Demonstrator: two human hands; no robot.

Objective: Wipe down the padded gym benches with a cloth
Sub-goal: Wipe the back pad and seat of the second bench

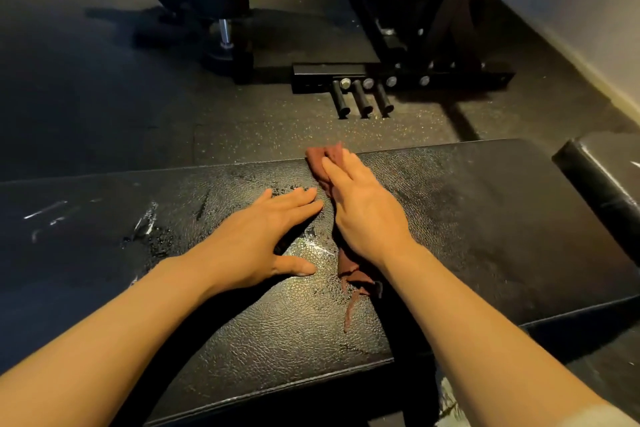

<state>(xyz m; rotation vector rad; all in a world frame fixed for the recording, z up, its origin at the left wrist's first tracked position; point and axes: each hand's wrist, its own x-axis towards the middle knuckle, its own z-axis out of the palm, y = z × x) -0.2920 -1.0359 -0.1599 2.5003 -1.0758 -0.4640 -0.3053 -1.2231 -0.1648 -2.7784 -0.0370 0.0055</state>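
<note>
A black padded bench (485, 218) stretches across the view, its textured top wet with droplets and streaks near the middle and left. A reddish-brown cloth (325, 158) lies across the pad from the far edge toward me, its frayed tail (353, 281) showing below my wrist. My right hand (363, 211) presses flat on the cloth with straight fingers. My left hand (263, 243) rests flat on the bare wet pad just left of the cloth, fingers straight and spread, its fingertips close to the cloth.
A second black pad (602, 177) sits at the right edge. Beyond the bench, a black rack base (398, 74) with three short pegs (363, 100) stands on the speckled rubber floor, and a dumbbell (221, 3) lies farther back. A wall runs along the right.
</note>
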